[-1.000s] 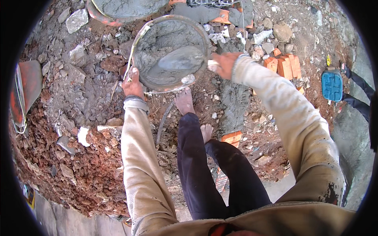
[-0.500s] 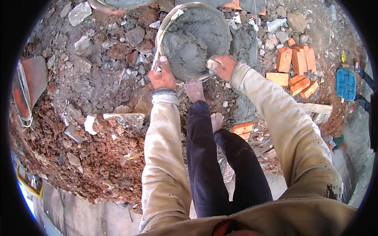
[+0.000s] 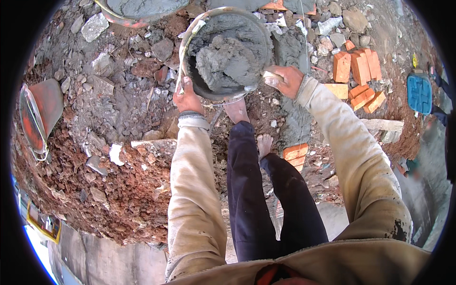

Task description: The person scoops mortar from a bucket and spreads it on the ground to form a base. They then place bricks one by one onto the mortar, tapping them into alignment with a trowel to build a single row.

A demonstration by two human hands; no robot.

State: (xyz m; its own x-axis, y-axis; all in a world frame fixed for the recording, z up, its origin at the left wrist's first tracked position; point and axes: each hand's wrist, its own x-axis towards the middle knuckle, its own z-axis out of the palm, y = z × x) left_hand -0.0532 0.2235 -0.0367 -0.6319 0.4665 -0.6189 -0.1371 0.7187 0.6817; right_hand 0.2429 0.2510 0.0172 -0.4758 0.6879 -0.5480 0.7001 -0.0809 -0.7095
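Observation:
A round bucket (image 3: 182, 56) of wet grey mortar (image 3: 228, 61) is between my hands at the top middle. The mortar stands in a rough lump, with a dark gap along the bucket's left inner wall. My left hand (image 3: 188, 98) is closed on the rim at the near left, where the pale handle runs along the edge. On the right side, my right hand (image 3: 286, 80) has its fingers bent against the rim, mortar smeared on the fingertips. The bucket's underside is hidden. My bare feet (image 3: 236, 111) are on the dirt just below it.
Orange bricks (image 3: 359, 66) are piled at the right, beside a blue plastic container (image 3: 419, 94). A string (image 3: 304, 28) runs above a mortar strip (image 3: 290, 52). Another mortar tub (image 3: 137, 20) is at the upper left; a tipped bucket (image 3: 47, 107) lies far left. Rubble surrounds my feet.
The bucket has shifted slightly left, and its mortar has heaped away from the left wall. My right hand has moved right, from the near rim to the right side.

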